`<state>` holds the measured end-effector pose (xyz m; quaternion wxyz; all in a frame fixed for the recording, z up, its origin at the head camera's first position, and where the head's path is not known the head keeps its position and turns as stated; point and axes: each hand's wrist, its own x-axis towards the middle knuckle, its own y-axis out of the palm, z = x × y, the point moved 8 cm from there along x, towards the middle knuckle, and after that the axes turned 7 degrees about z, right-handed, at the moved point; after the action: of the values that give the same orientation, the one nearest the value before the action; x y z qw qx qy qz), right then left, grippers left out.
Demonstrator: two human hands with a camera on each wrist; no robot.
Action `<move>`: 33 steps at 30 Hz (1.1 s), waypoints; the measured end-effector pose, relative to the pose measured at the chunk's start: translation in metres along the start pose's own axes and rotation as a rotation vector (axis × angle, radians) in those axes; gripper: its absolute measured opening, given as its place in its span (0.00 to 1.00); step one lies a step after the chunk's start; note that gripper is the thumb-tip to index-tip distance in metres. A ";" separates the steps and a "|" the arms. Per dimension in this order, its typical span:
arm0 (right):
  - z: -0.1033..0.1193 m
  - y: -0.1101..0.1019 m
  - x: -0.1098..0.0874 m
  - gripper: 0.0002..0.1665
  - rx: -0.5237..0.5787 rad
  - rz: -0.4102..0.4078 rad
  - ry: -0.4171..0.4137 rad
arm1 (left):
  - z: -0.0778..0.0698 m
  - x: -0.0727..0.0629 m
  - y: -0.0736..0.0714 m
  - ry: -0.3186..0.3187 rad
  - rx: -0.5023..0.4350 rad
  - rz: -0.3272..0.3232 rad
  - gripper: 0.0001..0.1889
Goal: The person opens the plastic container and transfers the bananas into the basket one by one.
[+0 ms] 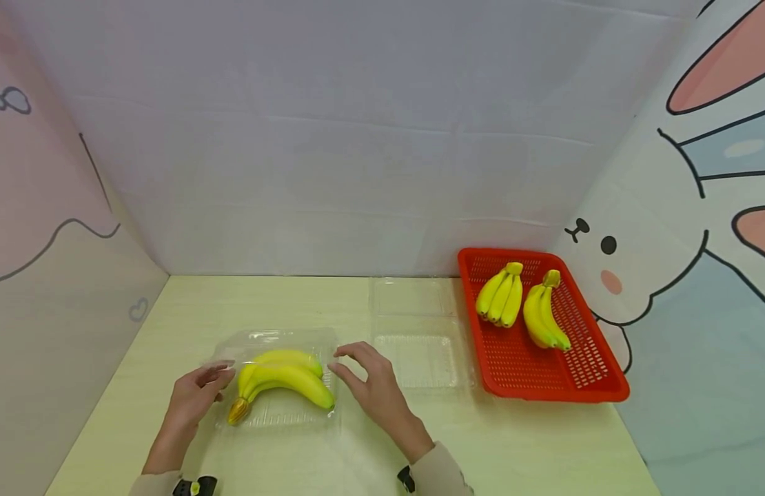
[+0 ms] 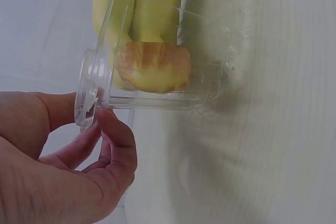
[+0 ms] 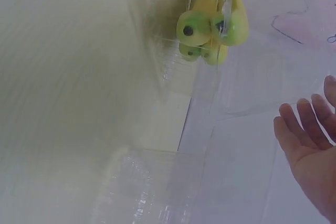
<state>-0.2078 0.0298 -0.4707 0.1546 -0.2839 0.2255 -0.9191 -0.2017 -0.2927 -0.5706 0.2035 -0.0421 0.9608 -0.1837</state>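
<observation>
A bunch of yellow bananas (image 1: 292, 379) lies in a clear plastic clamshell box (image 1: 277, 417) at the left of the table, stem end toward the lower left. My left hand (image 1: 193, 399) is at the box's left side. In the left wrist view, the thumb and a finger of that left hand (image 2: 79, 166) pinch the edge of the box by the stem end. My right hand (image 1: 379, 393) is beside the box's right edge, fingers apart. The right wrist view shows this right hand (image 3: 310, 156) with its fingers extended, holding nothing.
Another clear plastic box (image 1: 413, 344) lies unfolded in the middle of the table. To its right, a red plastic basket (image 1: 525, 386) holds two bunches of bananas, one on the left (image 1: 500, 296) and one on the right (image 1: 544, 317). A white cloth wall (image 1: 320, 172) stands behind the table.
</observation>
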 end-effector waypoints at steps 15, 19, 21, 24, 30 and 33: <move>-0.003 -0.006 0.028 0.11 0.041 0.001 0.048 | -0.003 -0.001 0.001 -0.016 -0.028 -0.006 0.25; -0.004 -0.007 0.034 0.11 0.039 0.014 0.057 | -0.003 -0.001 0.001 -0.018 -0.039 -0.002 0.25; -0.005 -0.008 0.036 0.11 0.040 0.016 0.059 | -0.003 0.000 0.001 -0.019 -0.036 0.001 0.25; -0.006 -0.009 0.039 0.10 0.051 0.019 0.060 | -0.004 0.002 0.000 -0.020 -0.027 0.003 0.25; -0.008 -0.010 0.046 0.09 0.070 0.042 0.073 | -0.007 0.004 -0.001 0.000 -0.025 0.003 0.25; -0.010 -0.011 0.049 0.09 0.074 0.048 0.085 | -0.007 0.007 0.000 0.003 -0.029 0.000 0.24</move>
<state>-0.2539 0.0224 -0.4508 0.1772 -0.2331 0.2047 -0.9340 -0.2108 -0.2919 -0.5674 0.2013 -0.0446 0.9637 -0.1697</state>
